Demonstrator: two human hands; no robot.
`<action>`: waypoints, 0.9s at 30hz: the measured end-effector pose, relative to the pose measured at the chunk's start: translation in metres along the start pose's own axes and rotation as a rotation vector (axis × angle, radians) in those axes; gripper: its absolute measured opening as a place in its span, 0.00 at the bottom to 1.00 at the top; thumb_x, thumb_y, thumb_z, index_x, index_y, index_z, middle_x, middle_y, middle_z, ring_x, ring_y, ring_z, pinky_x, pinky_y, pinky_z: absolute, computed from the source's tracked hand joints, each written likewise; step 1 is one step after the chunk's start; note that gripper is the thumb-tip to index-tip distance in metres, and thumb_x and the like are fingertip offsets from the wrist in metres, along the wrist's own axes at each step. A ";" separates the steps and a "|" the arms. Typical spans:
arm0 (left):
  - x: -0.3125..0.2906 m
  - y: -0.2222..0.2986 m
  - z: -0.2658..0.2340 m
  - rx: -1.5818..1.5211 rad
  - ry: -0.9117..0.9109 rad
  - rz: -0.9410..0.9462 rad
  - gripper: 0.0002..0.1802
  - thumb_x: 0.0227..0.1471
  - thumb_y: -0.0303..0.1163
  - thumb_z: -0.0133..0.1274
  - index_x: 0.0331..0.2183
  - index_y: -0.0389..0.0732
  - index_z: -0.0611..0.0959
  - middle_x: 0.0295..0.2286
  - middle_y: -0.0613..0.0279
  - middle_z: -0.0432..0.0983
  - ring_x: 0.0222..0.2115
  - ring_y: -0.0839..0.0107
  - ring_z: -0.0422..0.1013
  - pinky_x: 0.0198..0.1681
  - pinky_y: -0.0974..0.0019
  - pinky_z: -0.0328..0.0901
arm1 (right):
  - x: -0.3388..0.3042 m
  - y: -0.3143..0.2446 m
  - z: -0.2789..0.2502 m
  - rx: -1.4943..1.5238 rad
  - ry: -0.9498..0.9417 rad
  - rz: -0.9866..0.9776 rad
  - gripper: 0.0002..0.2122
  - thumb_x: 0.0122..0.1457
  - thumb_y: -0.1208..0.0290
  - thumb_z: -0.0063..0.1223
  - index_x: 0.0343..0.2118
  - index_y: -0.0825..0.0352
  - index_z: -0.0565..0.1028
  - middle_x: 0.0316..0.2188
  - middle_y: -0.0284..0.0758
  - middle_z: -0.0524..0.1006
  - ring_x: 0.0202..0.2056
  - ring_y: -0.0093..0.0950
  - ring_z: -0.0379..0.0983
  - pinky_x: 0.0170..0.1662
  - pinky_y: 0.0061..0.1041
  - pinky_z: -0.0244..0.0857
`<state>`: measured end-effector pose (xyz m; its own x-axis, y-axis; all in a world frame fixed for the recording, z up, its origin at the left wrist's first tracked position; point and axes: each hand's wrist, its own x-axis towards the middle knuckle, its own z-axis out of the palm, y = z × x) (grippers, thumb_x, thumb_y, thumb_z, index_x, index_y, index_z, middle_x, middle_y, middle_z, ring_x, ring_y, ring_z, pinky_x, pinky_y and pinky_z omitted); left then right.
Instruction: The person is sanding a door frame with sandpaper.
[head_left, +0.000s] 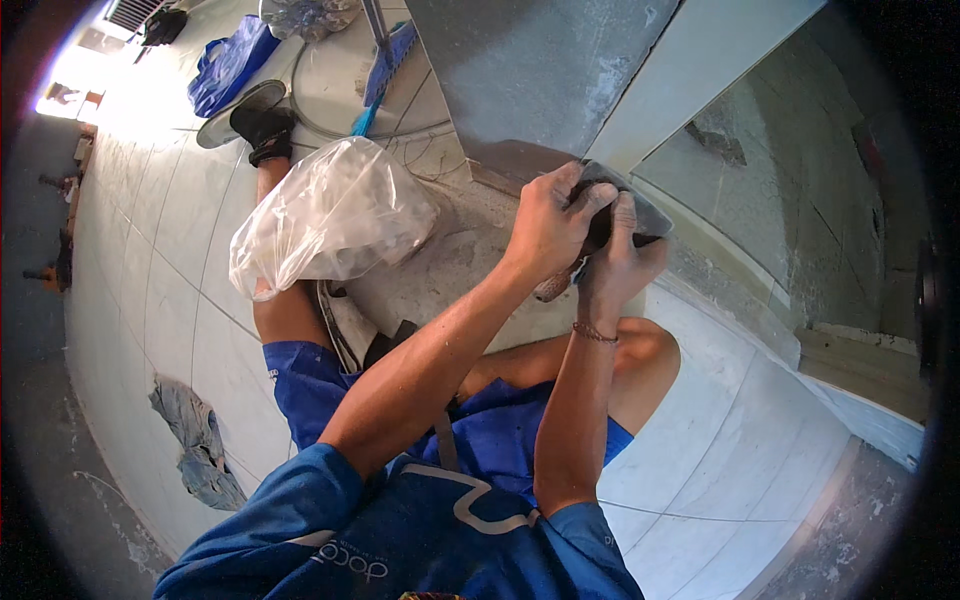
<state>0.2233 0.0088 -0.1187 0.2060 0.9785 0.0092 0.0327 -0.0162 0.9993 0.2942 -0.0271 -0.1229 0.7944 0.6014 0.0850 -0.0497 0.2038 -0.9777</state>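
Observation:
Straight ahead of me, near the lower edge of a tall grey panel [545,75], both hands are closed together on a dark, flat plate with a rounded corner [653,214]. My left hand [550,222] grips its near left side, thumb pointing right. Close beside it, my right hand [617,268] holds the near edge with the thumb up, and its fingers look dusty. Something dark lies between the two thumbs, but its kind is hidden by the fingers. A clear plastic bag [335,215] rests by my left leg.
A blue broom head [390,62], a blue bag [232,65] and a round metal disc [243,112] lie farther off on the tiled floor [150,260]. A grey rag [200,445] is at the left. Right of my hands runs a low ledge [735,265].

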 end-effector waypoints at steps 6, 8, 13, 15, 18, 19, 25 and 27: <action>0.000 -0.011 0.001 0.009 -0.014 0.012 0.08 0.52 0.29 0.51 0.31 0.32 0.77 0.25 0.67 0.74 0.27 0.82 0.64 0.33 0.74 0.63 | 0.002 0.023 -0.005 -0.023 -0.064 0.034 0.13 0.51 0.67 0.59 0.30 0.74 0.72 0.28 0.38 0.76 0.29 0.24 0.70 0.35 0.23 0.65; -0.004 -0.012 0.001 -0.066 0.080 0.026 0.12 0.48 0.31 0.54 0.24 0.31 0.74 0.17 0.58 0.71 0.20 0.77 0.60 0.26 0.69 0.62 | -0.001 0.025 -0.001 -0.040 -0.040 -0.002 0.12 0.52 0.70 0.57 0.30 0.76 0.73 0.29 0.36 0.75 0.29 0.23 0.69 0.33 0.22 0.65; 0.001 0.010 -0.002 0.022 -0.023 0.006 0.08 0.52 0.29 0.51 0.29 0.32 0.76 0.23 0.69 0.73 0.25 0.83 0.63 0.30 0.74 0.62 | 0.005 0.002 0.000 0.042 -0.049 0.052 0.14 0.51 0.67 0.59 0.31 0.75 0.72 0.28 0.38 0.76 0.29 0.23 0.69 0.35 0.23 0.65; -0.001 0.007 -0.003 0.062 -0.024 0.020 0.08 0.52 0.29 0.51 0.29 0.32 0.76 0.23 0.69 0.72 0.25 0.83 0.63 0.30 0.74 0.62 | 0.003 0.014 -0.001 0.045 -0.038 0.049 0.14 0.51 0.67 0.59 0.31 0.75 0.72 0.28 0.38 0.75 0.29 0.23 0.69 0.34 0.23 0.65; 0.000 -0.006 -0.002 0.082 -0.020 -0.002 0.08 0.52 0.29 0.51 0.29 0.32 0.76 0.22 0.69 0.72 0.25 0.83 0.63 0.30 0.74 0.62 | 0.002 0.024 -0.003 0.008 -0.033 0.039 0.12 0.52 0.69 0.58 0.31 0.75 0.72 0.28 0.36 0.75 0.28 0.23 0.69 0.32 0.22 0.65; -0.001 -0.007 -0.002 0.063 -0.016 -0.048 0.08 0.52 0.29 0.51 0.28 0.32 0.76 0.22 0.69 0.72 0.25 0.83 0.63 0.30 0.74 0.62 | 0.001 0.024 -0.004 -0.036 -0.040 0.041 0.11 0.53 0.71 0.56 0.32 0.75 0.72 0.29 0.35 0.75 0.28 0.22 0.69 0.32 0.21 0.66; 0.002 0.010 0.003 0.061 -0.049 0.004 0.09 0.51 0.30 0.52 0.28 0.33 0.76 0.22 0.69 0.72 0.25 0.83 0.63 0.30 0.74 0.62 | 0.008 0.005 -0.004 0.024 0.019 -0.015 0.13 0.51 0.67 0.59 0.30 0.74 0.73 0.27 0.38 0.76 0.28 0.24 0.70 0.34 0.23 0.66; -0.002 -0.001 0.002 0.080 -0.028 -0.002 0.09 0.51 0.30 0.52 0.28 0.33 0.76 0.22 0.69 0.72 0.25 0.83 0.63 0.30 0.74 0.62 | 0.004 0.011 -0.006 -0.028 0.006 -0.009 0.12 0.51 0.68 0.59 0.30 0.74 0.73 0.27 0.38 0.76 0.28 0.24 0.71 0.34 0.23 0.66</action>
<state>0.2250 0.0062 -0.1200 0.2335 0.9723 0.0050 0.1110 -0.0317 0.9933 0.3004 -0.0274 -0.1344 0.7985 0.5948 0.0926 -0.0256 0.1872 -0.9820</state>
